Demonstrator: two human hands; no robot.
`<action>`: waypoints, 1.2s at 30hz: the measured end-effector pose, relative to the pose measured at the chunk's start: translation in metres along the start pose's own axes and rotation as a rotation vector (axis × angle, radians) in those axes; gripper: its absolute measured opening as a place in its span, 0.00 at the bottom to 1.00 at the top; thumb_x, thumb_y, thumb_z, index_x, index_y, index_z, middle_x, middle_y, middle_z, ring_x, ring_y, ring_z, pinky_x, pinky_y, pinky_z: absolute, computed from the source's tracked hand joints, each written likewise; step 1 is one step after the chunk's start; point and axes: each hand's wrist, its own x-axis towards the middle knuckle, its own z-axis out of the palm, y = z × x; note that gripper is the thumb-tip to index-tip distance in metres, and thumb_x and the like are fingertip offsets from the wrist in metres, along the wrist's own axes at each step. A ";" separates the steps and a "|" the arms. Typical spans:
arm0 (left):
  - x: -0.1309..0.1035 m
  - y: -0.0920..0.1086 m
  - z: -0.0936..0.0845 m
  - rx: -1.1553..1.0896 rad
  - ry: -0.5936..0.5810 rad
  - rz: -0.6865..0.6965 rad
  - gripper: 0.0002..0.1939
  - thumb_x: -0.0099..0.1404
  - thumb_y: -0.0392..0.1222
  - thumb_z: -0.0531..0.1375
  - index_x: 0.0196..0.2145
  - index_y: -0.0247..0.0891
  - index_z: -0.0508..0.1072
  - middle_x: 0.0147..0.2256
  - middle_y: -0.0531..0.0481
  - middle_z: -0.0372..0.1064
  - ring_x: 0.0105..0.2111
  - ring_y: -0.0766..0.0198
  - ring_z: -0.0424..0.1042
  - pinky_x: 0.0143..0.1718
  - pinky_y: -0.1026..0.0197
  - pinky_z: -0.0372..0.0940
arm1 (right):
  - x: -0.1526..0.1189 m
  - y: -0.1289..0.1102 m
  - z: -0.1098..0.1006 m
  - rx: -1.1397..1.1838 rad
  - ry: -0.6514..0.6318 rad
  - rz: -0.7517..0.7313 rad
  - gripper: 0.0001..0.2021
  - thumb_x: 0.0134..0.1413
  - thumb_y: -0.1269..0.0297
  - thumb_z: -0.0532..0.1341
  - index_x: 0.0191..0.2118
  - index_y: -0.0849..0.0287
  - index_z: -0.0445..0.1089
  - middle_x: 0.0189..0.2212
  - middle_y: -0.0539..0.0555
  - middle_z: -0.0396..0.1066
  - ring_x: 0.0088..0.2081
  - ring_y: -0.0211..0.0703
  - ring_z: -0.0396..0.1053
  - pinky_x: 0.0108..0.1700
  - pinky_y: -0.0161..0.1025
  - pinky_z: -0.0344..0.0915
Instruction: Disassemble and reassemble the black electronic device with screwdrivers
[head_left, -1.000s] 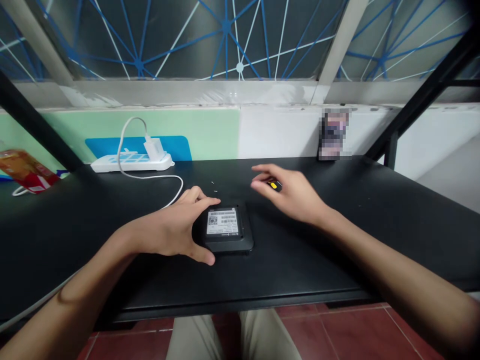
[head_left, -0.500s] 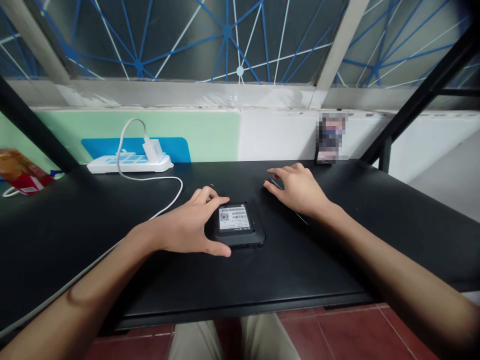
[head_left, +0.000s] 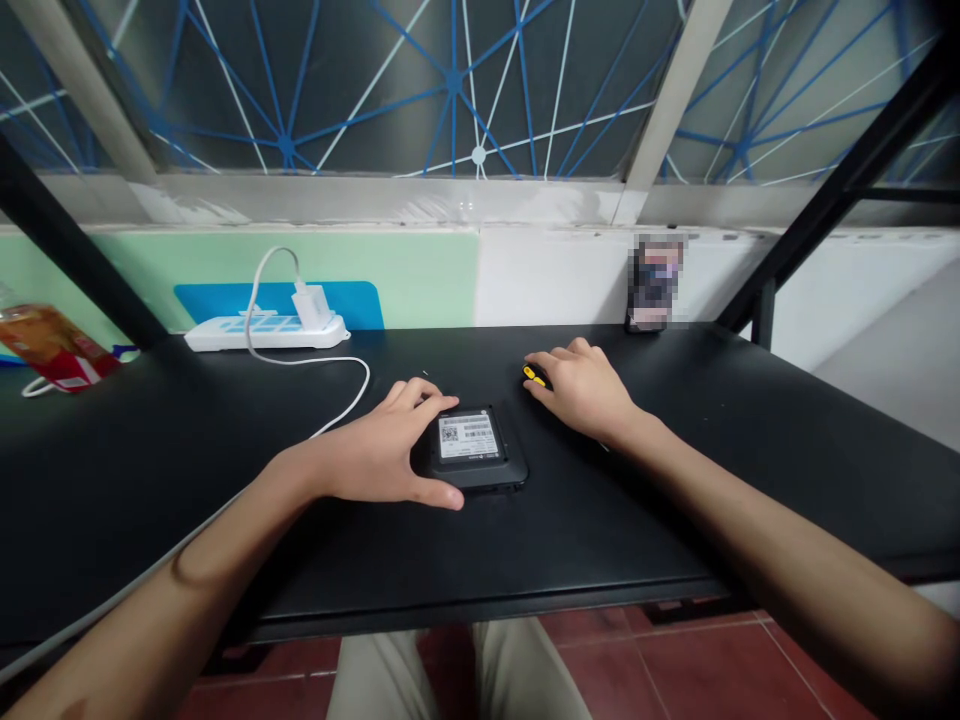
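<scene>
A flat black device with a white printed label and QR code lies on the black table. My left hand grips it from the left, thumb along the near edge and fingers at the far edge. Right of the device, my right hand is closed low over the table around a thin tool that looks like a screwdriver. Its black-and-yellow handle end shows at the fingertips. A bit of thin shaft peeks out below the palm; the rest is hidden.
A white power strip with a plugged-in charger stands at the back left, its white cable running under my left forearm. A bottle with a red label is at far left. A phone leans against the wall, back right.
My right hand has closed more around the screwdriver, and more of the yellow handle end shows while less shaft does. My left hand stays at the device. The camera view has shifted slightly.
</scene>
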 end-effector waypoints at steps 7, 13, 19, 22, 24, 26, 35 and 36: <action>0.000 0.003 -0.003 0.013 -0.018 -0.002 0.52 0.56 0.69 0.65 0.68 0.41 0.53 0.63 0.39 0.53 0.62 0.42 0.53 0.63 0.42 0.55 | -0.001 0.003 -0.015 0.314 0.188 0.088 0.21 0.63 0.58 0.54 0.57 0.60 0.71 0.35 0.59 0.75 0.38 0.53 0.68 0.44 0.49 0.66; 0.000 0.005 -0.005 0.014 -0.029 -0.001 0.52 0.54 0.69 0.66 0.67 0.40 0.54 0.61 0.39 0.55 0.61 0.42 0.54 0.62 0.43 0.57 | -0.004 -0.006 -0.026 0.683 0.354 0.180 0.22 0.63 0.56 0.56 0.59 0.56 0.69 0.36 0.55 0.73 0.25 0.39 0.63 0.37 0.45 0.70; -0.001 0.005 -0.005 0.000 -0.033 0.027 0.53 0.52 0.69 0.67 0.66 0.40 0.56 0.60 0.40 0.57 0.60 0.42 0.55 0.61 0.45 0.57 | -0.011 -0.016 -0.032 0.843 0.446 0.250 0.24 0.65 0.50 0.54 0.63 0.50 0.63 0.42 0.56 0.71 0.23 0.37 0.66 0.28 0.42 0.70; -0.002 0.005 -0.005 -0.019 -0.030 0.039 0.53 0.51 0.69 0.68 0.66 0.41 0.56 0.60 0.40 0.57 0.61 0.42 0.54 0.61 0.45 0.57 | -0.011 -0.016 -0.032 0.862 0.521 0.251 0.23 0.65 0.50 0.55 0.62 0.50 0.62 0.45 0.58 0.69 0.28 0.41 0.72 0.28 0.43 0.71; -0.003 0.006 -0.006 -0.034 -0.039 0.038 0.52 0.50 0.68 0.69 0.65 0.43 0.57 0.60 0.41 0.58 0.61 0.42 0.54 0.60 0.44 0.58 | -0.009 -0.014 -0.029 0.916 0.582 0.242 0.22 0.64 0.50 0.56 0.60 0.49 0.61 0.47 0.58 0.68 0.32 0.44 0.75 0.30 0.43 0.73; -0.004 0.005 -0.008 -0.052 -0.053 0.030 0.51 0.50 0.66 0.70 0.64 0.44 0.58 0.60 0.42 0.59 0.61 0.42 0.55 0.60 0.44 0.59 | -0.005 -0.011 -0.024 1.004 0.660 0.229 0.21 0.62 0.51 0.60 0.58 0.48 0.60 0.48 0.57 0.68 0.35 0.45 0.76 0.32 0.44 0.76; 0.010 -0.018 -0.010 -0.198 0.411 -0.084 0.17 0.67 0.49 0.58 0.51 0.41 0.71 0.44 0.47 0.74 0.41 0.57 0.73 0.45 0.53 0.68 | -0.003 -0.022 -0.012 1.316 0.581 0.202 0.20 0.52 0.61 0.70 0.42 0.48 0.57 0.35 0.50 0.71 0.37 0.45 0.77 0.37 0.43 0.81; 0.012 -0.019 -0.010 -0.196 0.476 -0.102 0.15 0.67 0.47 0.58 0.49 0.41 0.72 0.42 0.48 0.75 0.39 0.58 0.73 0.43 0.54 0.68 | -0.004 -0.024 -0.011 1.320 0.560 0.199 0.20 0.52 0.61 0.70 0.42 0.48 0.57 0.37 0.50 0.71 0.38 0.45 0.78 0.38 0.44 0.81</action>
